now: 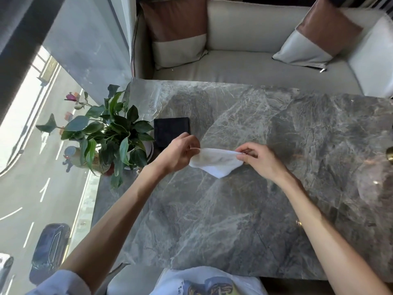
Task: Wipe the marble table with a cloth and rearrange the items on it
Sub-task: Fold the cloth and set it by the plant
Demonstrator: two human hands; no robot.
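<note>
A white cloth (214,163) hangs stretched between both hands just above the grey marble table (255,209). My left hand (180,152) pinches its left corner. My right hand (258,159) pinches its right corner. The cloth's lower fold droops towards the tabletop. A black square item (170,129) lies on the table just behind my left hand. At the table's left edge a potted green plant (110,135) with a pink flower stands. A clear plastic sheet (146,101) lies at the far left corner.
A cream sofa (244,60) with two brown-and-white cushions runs along the table's far side. A window on the left looks down on a street. A brass object (390,153) peeks in at the right edge.
</note>
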